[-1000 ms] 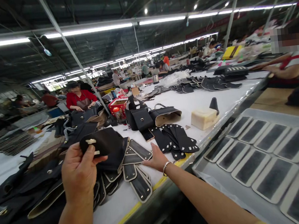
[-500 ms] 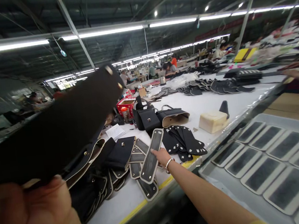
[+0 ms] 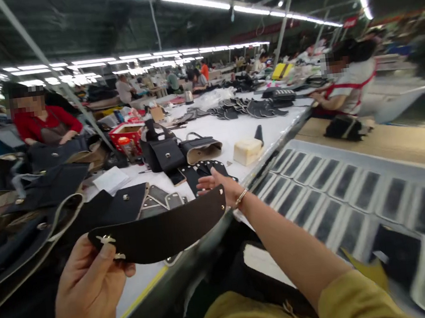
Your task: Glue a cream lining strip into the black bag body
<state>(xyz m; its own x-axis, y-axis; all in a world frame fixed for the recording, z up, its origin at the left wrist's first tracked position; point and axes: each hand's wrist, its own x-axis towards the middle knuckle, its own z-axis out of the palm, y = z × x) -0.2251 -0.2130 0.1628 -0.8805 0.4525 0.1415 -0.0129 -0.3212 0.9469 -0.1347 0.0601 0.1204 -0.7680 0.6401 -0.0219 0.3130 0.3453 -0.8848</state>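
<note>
- Dark brown leather, a long curved strip, is held up in front of the table, level and clear of everything on it.
- The left hand is raised low at the left, palm toward the camera; its thumb and fingers are clamped on the strip's left end, just beside 2 small metal fittings.
- Left of the strip, black bag panels crowd the table to its near edge; a yellow line marks that edge below the strip.
- The right hand reaches forward past the strip's right end, arm outstretched, a thin bracelet at the wrist; its fingers are spread and hold nothing, resting on or just above a fan of black studded pieces.
- Beyond lie a black pouch and a cream block, with bare white table between.
- Right of the edge, a grey tray of dark rectangular pieces runs alongside.
</note>
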